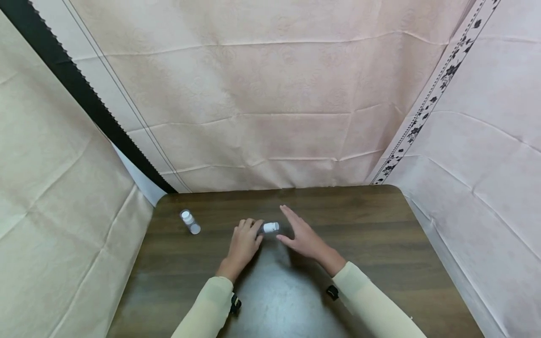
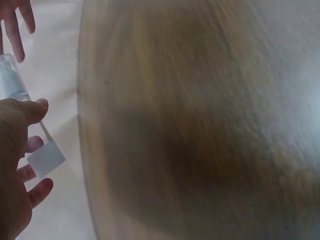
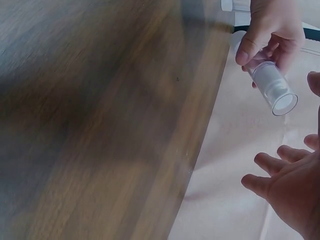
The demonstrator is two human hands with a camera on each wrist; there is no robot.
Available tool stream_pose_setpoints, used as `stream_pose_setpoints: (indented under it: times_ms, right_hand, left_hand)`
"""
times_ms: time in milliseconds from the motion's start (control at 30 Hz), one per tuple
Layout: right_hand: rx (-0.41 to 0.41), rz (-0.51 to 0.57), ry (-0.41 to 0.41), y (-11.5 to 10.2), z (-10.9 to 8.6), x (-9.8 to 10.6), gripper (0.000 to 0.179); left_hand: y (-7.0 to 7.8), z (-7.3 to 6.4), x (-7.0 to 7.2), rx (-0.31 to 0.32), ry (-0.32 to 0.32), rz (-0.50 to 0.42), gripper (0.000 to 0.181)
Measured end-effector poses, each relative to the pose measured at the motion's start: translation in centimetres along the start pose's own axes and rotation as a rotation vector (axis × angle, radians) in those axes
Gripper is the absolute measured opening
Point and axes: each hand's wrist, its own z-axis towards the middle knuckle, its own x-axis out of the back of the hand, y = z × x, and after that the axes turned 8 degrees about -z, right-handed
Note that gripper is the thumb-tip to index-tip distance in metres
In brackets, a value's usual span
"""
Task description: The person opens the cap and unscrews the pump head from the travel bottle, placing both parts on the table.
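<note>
My left hand grips a small clear bottle with a white pump top under a see-through cap. The bottle lies tilted in the grasp, its capped end pointing toward my right hand. In the left wrist view, the thumb crosses the bottle's middle and the whitish base shows between the fingers. With fingers spread and the palm facing the cap, my right hand holds nothing; a short gap separates it from the bottle. A second bottle of similar look, with a white top, is on the table to the left.
Both hands are over a brown wood-grain table with rounded far corners. Pale cloth hangs behind it, with more cloth at both sides. Light glares off the table's middle. Dark wrist devices sit at both sleeves.
</note>
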Motion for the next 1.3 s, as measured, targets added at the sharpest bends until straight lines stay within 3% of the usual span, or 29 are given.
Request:
stream_pose_setpoints:
  times_ms: [367, 767, 1033, 1300]
  right_hand:
    - [-0.004, 0.001, 0.0, 1.5, -1.8, 0.7, 0.084]
    - [-0.024, 0.068, 0.007, 2.5, -2.1, 0.3, 0.063]
    - [-0.035, 0.052, 0.074, 2.8, -2.1, -0.1, 0.036]
    - [-0.042, 0.083, 0.151, 3.3, -2.5, -0.4, 0.029]
  left_hand:
    - [2.7, 0.8, 0.1, -0.091, -0.049, 0.135, 0.044]
    - [5.0, 1.5, 0.0, -0.25, 0.03, 0.257, 0.029]
    - [5.5, 1.6, -0.6, -0.278, 0.048, 0.249, 0.02]
    - [5.7, 1.4, -0.7, -0.302, -0.032, 0.252, 0.019]
